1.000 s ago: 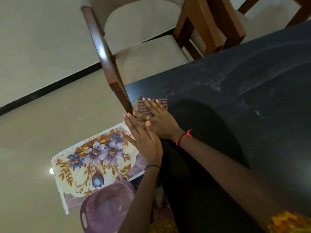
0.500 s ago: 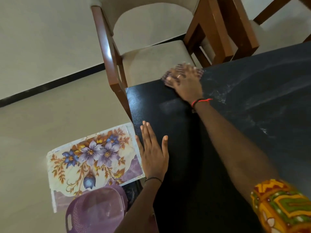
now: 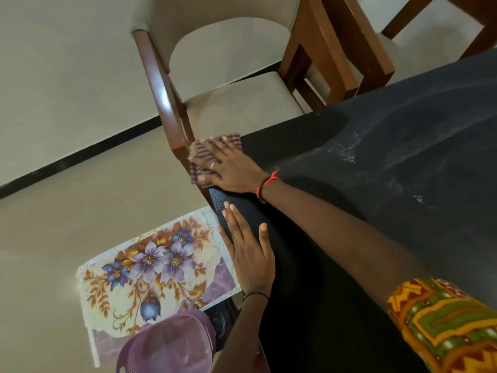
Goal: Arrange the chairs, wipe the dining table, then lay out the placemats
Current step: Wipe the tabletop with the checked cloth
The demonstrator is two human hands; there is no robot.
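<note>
Desk point(image 3: 403, 162) is black and fills the right half of your view, with pale streaks across its far part. Chair point(image 3: 242, 109) with a cream seat and brown wood frame sits pushed up to the desk's far left corner; a second chair point(image 3: 347, 49) stands right beside it at the top. Floral placemat point(image 3: 150, 267) lies on the floor just left of the desk's near edge, a purple basket point(image 3: 166, 348) overlapping its near corner.

Your right hand point(image 3: 231, 168) is flat, palm down, fingers spread, pressing the checked cloth point(image 3: 207, 152) onto the desk's corner. No closed grip, just pressure on top. The cloth overhangs the corner a little, next to the chair's arm.

Your left hand point(image 3: 250, 251) is released, flat on the desk's left edge, fingers together, thumb out, holding nothing. It's near the right hand, not touching.
</note>
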